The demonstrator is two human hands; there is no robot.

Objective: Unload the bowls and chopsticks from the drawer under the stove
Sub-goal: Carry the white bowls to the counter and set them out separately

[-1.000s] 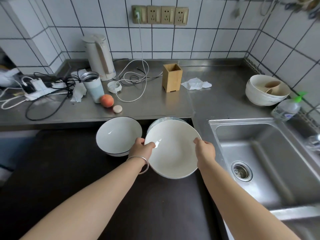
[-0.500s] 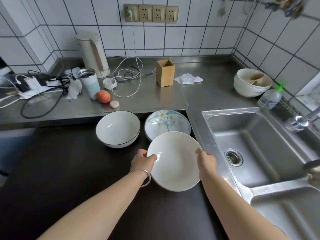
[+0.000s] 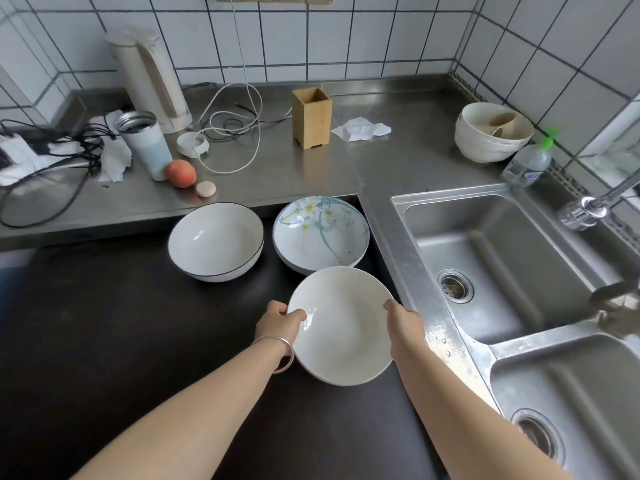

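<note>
- Plain white bowl sits between the left hand and right hand, each pinching its rim, over the dark bench.
- Flowered bowl lies just beyond both hands.

Kettle, peach and tumbler on steel counter

There is a single view, from a camera worn on the person's head. It looks forward and steeply down onto the dark stove top, close enough that both forearms run in from the bottom edge. Beyond the stove top the steel counter and tiled wall fill the upper frame; to its right lies the sink. The wide lens bends the tile lines near the edges.
</note>
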